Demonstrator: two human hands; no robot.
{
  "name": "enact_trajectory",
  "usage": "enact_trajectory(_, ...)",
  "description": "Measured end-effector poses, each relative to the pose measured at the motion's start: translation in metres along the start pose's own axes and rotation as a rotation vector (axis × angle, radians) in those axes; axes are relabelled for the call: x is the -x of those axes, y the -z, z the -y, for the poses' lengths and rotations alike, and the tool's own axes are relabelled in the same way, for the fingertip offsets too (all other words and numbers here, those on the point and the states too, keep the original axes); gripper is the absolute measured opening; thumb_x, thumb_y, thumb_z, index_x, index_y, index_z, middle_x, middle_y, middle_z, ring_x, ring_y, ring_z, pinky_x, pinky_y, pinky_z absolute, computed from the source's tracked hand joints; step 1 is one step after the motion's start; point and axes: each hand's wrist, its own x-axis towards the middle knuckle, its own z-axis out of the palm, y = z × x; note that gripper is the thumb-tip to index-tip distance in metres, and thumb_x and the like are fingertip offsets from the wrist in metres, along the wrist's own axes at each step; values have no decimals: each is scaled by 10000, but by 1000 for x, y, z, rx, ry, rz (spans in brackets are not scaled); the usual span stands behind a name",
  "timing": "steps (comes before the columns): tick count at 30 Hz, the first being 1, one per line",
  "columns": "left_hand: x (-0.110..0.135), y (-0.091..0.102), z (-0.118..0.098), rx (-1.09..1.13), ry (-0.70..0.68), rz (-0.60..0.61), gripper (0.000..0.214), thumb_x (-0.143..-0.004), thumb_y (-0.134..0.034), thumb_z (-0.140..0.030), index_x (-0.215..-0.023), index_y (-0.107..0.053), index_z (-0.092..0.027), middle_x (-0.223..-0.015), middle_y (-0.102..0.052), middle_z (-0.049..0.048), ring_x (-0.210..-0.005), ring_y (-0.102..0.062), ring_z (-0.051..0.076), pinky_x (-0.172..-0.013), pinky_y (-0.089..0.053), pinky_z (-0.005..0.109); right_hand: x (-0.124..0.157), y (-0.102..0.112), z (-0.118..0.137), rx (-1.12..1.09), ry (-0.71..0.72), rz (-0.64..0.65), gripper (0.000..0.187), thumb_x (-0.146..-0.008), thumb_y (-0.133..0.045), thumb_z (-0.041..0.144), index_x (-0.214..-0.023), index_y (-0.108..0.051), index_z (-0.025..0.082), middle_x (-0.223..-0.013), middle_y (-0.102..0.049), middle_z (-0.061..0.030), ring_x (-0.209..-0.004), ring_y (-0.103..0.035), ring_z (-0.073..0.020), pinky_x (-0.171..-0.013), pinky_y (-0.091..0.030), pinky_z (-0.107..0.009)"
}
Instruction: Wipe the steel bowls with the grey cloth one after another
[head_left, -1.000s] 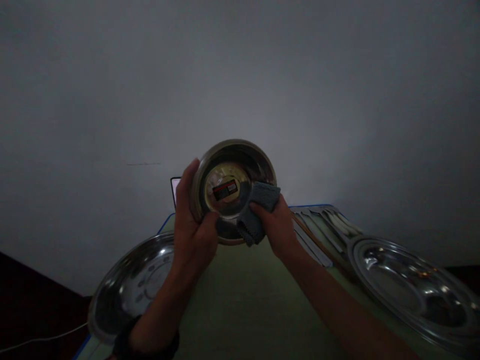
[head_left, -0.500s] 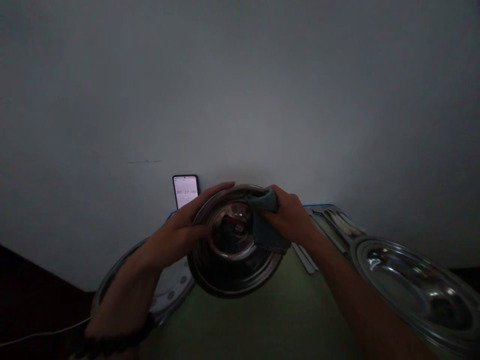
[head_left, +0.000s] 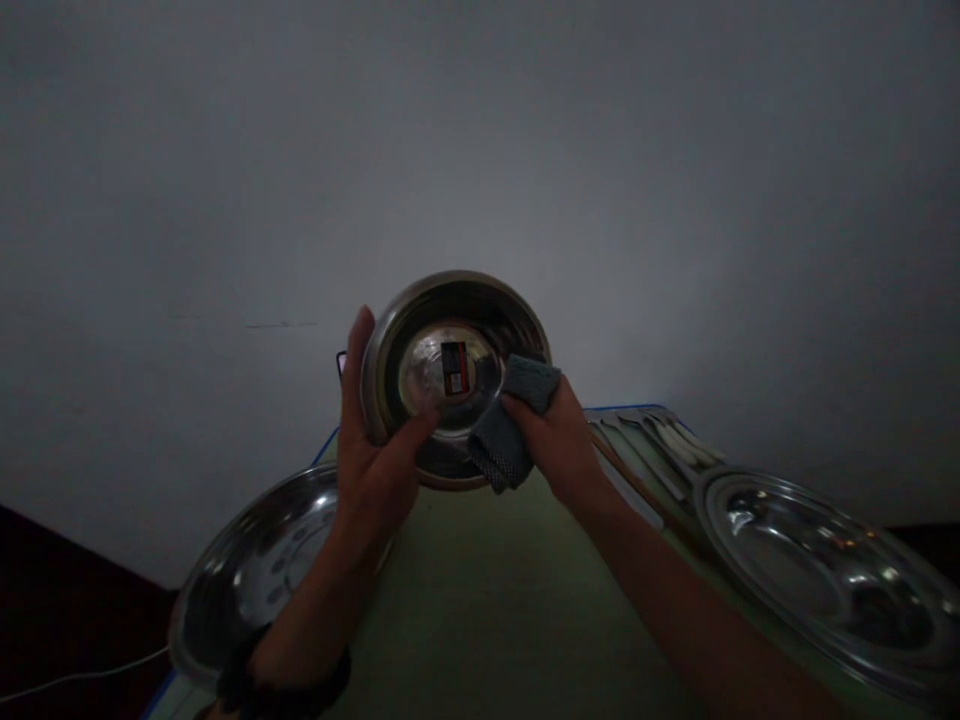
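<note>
The shiny bowl [head_left: 484, 370] is up in the air above the green table [head_left: 487, 600], tipped so I can see the little dark label [head_left: 454, 368] in its middle. My left hand [head_left: 382, 470] grips its left side, thumb in front, fingers up along the edge. My right hand [head_left: 559, 440] pinches a gray cloth [head_left: 510, 430] on the bowl's lower right side, thumb on top. A big metal basin [head_left: 217, 570] sits to the left. To the right are white-handled tools [head_left: 686, 440] and a wide metal dish [head_left: 795, 570].
</note>
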Motion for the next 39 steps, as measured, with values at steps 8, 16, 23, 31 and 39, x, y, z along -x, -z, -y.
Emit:
enact_trajectory(8, -12, 27, -4, 150, 371, 618, 667, -698, -593, -62, -1305, -553, -337, -1247, -648, 31, -1134, -602, 307, -994, -466, 497, -13, 26, 6, 414, 414, 310, 102, -734, -613, 236, -794, -532, 222, -711, -611, 0, -688, -566, -180, -609, -365, -274)
enact_trajectory(16, -5, 9, 0, 47, -38, 103, 654, -764, -687, -244, -1359, -450, -375, -1453, -453, 16, -1331, -405, 300, -1090, -361, 461, -13, 11, -7, -19, 71, 40, 237, -747, -604, 355, -917, -587, 190, -911, -672, -78, -851, -610, -226, -740, -465, -356)
enact_trajectory(23, 8, -14, 1, -143, -139, -72, 809, -788, -649, -173, -1437, -241, -432, -1512, -340, -65, -1417, -243, 246, -1167, -223, 445, 10, -15, -9, -317, -102, 75, 375, -719, -640, 347, -1059, -564, 208, -1069, -659, -77, -988, -611, -222, -838, -490, -375)
enact_trajectory(31, -10, 3, -3, -329, 3, 229, 520, -702, -521, -47, -1157, -633, -274, -1072, -696, 9, -1075, -601, 294, -953, -475, 503, -14, 10, -16, 141, 38, 11, 237, -657, -693, 304, -807, -548, 193, -793, -646, -47, -743, -592, -211, -658, -437, -314)
enact_trajectory(39, -17, 29, -11, -218, 245, 694, 617, -703, -512, -46, -1269, -578, -283, -1133, -696, 19, -1035, -639, 272, -885, -528, 414, -10, 21, 2, 439, 386, 205, 130, -750, -648, 282, -845, -601, 207, -720, -656, -24, -692, -607, -193, -597, -358, -270)
